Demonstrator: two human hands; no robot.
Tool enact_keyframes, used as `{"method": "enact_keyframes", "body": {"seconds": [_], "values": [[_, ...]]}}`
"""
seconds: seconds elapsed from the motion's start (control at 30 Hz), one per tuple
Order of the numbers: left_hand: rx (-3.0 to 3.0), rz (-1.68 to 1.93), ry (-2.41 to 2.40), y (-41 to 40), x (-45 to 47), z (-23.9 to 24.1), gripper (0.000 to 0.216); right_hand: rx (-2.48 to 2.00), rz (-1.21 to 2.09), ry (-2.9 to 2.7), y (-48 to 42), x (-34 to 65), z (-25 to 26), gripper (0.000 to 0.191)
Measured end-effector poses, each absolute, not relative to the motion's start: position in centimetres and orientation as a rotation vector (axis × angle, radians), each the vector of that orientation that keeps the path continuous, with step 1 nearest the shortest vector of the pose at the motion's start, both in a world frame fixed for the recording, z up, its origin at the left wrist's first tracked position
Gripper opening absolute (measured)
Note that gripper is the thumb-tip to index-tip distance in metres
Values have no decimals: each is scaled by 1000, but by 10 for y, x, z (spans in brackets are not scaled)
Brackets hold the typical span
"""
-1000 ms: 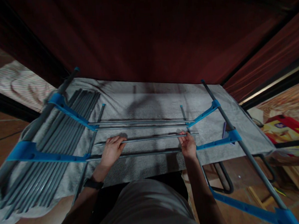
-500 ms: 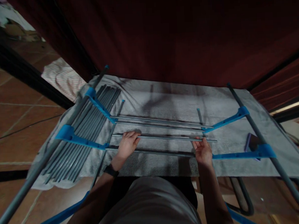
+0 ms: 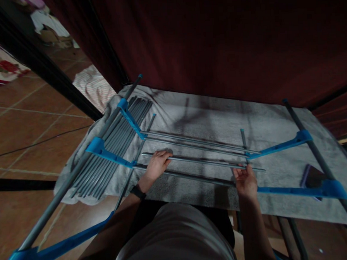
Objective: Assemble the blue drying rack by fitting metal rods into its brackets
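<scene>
Left hand closes on the thin rod near its left end, fingers wrapped over the top; right hand pinches it near the other end, fingertips and thumb on it. Rod lies crosswise between the rear rods and the front tube, narrow gaps either side. A short tip sticks out past each hand; the left tip sits near the left blue bracket, the right one reaches toward the right blue bracket without touching it. Left forearm crosses over the front tube. Tightest side is left: tube bundle lies just beyond the frame leg there. More room at the back: broad strip of grey cloth from rear rods to the dark red curtain. Phone-like item lies partly under the right bracket, well apart from the rod.
</scene>
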State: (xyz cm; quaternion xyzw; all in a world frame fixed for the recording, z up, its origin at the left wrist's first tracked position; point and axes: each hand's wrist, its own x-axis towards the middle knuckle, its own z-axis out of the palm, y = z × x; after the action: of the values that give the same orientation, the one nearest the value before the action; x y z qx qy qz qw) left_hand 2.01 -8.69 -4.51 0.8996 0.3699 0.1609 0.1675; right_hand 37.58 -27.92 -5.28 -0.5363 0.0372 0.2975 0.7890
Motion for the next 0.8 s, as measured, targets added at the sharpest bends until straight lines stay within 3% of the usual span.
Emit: {"method": "enact_keyframes", "body": {"seconds": [0.4,0.8], "values": [[2591,445,1079,-89,19,-45,22,-1168,614,48,-281,377,-59,25],[2556,450,1084,-88,20,-47,22,-1162,710,-33,-286,380,-64,13]]}}
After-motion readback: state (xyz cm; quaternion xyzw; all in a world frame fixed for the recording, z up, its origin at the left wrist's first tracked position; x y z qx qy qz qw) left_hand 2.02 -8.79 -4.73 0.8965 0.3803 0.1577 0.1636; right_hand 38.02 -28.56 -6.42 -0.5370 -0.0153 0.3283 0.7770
